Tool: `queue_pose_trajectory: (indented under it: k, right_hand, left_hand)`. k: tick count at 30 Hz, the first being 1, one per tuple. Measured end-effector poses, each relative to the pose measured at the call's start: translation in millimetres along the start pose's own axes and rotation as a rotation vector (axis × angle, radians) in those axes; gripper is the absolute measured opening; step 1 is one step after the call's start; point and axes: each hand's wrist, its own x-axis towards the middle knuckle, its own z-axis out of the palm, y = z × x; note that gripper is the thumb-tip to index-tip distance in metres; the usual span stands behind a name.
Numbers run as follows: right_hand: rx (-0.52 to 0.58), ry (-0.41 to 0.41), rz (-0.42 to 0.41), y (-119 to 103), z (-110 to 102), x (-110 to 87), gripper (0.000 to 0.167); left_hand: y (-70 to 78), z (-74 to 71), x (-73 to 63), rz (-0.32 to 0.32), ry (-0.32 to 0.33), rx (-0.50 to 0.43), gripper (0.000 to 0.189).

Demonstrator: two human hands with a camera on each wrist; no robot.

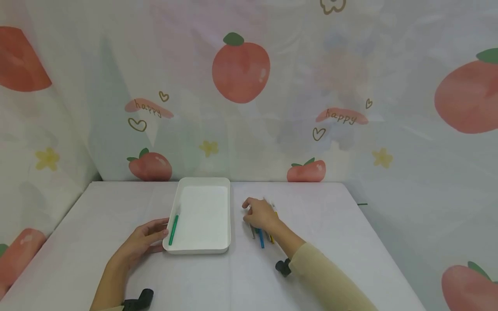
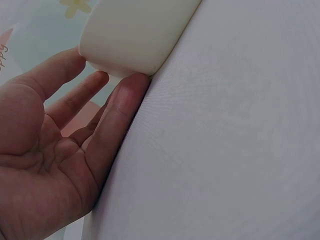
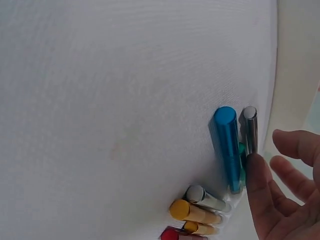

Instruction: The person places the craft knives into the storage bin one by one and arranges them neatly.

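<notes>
My left hand (image 1: 144, 242) is at the left side of a white tray (image 1: 196, 250); in the left wrist view, its fairly straight fingers touch the outer wall of the tray (image 2: 135, 35). A slim green pen with a pale upper end (image 1: 173, 230) lies along the inside of the tray's left wall. To the tray's right, my right hand (image 1: 261, 214) reaches over a group of pens, thumb and fingers spread. One fingertip is right at a silver pen (image 3: 251, 130), beside a thick blue pen (image 3: 227, 145) and a partly hidden green one (image 3: 242, 170).
Grey, yellow (image 3: 192, 211) and red (image 3: 171, 234) pen ends lie lower in the right wrist view. A white cloth covers the table (image 1: 311, 276). Fruit-printed curtains (image 1: 249, 129) stand behind and at the sides. Both wrists carry black camera mounts (image 1: 283, 267).
</notes>
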Motion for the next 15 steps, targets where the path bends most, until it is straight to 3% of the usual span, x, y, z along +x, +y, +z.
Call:
queue_pose_trajectory:
  k: [15]
  right_hand:
    - [-0.152,0.039,0.070,-12,14,9.8,0.044]
  left_hand:
    - [0.8,0.5,-1.8,0.010,0.005,0.002,0.065]
